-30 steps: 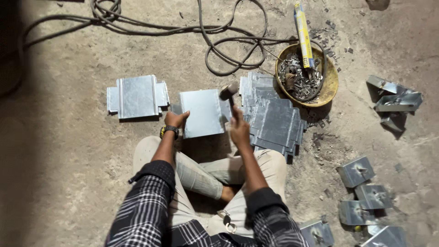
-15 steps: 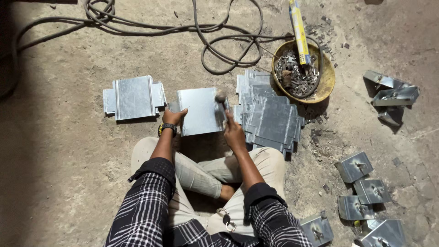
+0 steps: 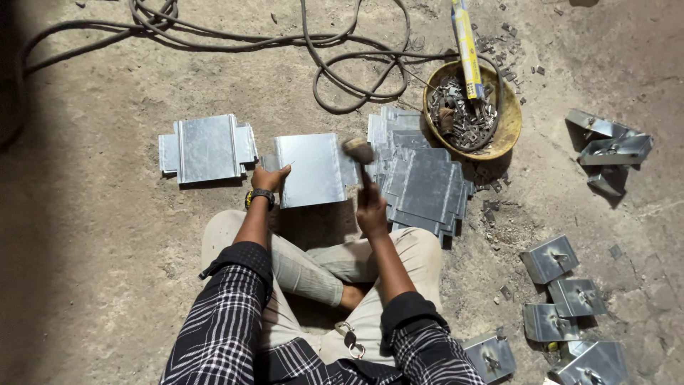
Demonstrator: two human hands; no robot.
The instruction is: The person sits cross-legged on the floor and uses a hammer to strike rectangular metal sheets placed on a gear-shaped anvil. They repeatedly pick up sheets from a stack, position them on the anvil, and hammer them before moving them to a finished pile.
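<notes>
The person sits cross-legged on the bare concrete floor [image 3: 92,271], and the flat grey sheet-metal plate [image 3: 310,170] lies just in front of their knees. The left hand [image 3: 269,177] is curled over that plate's left edge, fingers pressed down on it, a dark wristwatch [image 3: 260,195] on the wrist. The right hand [image 3: 371,207] is wrapped tight around the handle of a wooden-headed hammer [image 3: 360,152], whose head sits blurred over the plate's right edge. Right of the plate, touching it, spreads a loose pile of flat grey metal sheets [image 3: 420,182]. Left of the plate, a little apart, lies a finished folded grey metal plate [image 3: 207,147]. Beyond the pile stands a round yellow bowl of small metal bits [image 3: 472,109].
</notes>
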